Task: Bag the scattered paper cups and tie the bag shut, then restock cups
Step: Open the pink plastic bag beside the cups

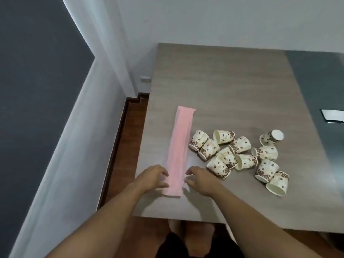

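A long pink plastic bag (179,144) lies folded flat on the grey wooden table (223,86), running away from me near the table's left edge. Several paper cups (236,157) printed with coffee beans lie tipped on their sides just right of the bag. My left hand (153,178) rests at the bag's near end on its left side, fingers spread and touching the plastic. My right hand (199,180) is at the same end on the right side, fingers apart by the bag's edge. Neither hand has closed on the bag.
The table's left edge drops to a wooden floor (130,131) beside a white wall. A dark strip (316,90) runs along the table's right part, with a shiny flat object (333,116) on it. My feet show below the near table edge.
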A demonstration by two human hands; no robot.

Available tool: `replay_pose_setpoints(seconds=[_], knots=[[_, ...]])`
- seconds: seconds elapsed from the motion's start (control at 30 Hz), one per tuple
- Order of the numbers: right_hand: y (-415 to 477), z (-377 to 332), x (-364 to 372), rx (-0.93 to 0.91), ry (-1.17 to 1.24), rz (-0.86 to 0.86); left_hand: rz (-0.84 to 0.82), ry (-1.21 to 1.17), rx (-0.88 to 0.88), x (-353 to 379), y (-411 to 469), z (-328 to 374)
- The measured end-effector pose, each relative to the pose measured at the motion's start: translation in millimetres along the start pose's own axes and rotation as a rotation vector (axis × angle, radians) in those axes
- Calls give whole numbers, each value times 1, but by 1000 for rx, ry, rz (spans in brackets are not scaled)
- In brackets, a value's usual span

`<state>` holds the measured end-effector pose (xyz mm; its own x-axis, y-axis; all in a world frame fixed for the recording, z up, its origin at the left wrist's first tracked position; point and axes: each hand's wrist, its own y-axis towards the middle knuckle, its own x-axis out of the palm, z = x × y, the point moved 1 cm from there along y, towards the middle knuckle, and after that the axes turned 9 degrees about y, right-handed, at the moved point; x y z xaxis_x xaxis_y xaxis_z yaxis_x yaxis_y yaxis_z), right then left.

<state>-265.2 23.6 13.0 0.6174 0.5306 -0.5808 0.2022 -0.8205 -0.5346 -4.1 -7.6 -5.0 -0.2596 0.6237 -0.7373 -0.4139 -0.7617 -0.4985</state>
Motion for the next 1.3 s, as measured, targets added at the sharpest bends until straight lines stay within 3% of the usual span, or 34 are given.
replay_pose_setpoints(seconds=[0.13, 0.3, 0.4, 0.57, 0.73, 0.93, 1.1, 1.3], knots=[[1, -1, 38, 5, -15, -113, -103, 68, -34, 40, -6, 5], [-1, 7, 77, 52, -72, -73, 75, 143, -64, 76, -9, 3], [-2, 13, 92, 41, -30, 16, 209, 66, -84, 86, -7, 6], [-1, 13, 91, 44, 119, 88, 265, -120, -67, 83, -7, 3], [-8, 0, 59, 72, 449, 214, 335, -356, -96, 58, -12, 23], [-22, -14, 6, 55, 533, 337, 408, -672, -197, 13, -14, 72], [-36, -20, -44, -20, 533, 422, 490, -734, -126, -32, -11, 102], [-37, -26, -88, -51, 494, 448, 558, -639, -89, -68, -10, 113]])
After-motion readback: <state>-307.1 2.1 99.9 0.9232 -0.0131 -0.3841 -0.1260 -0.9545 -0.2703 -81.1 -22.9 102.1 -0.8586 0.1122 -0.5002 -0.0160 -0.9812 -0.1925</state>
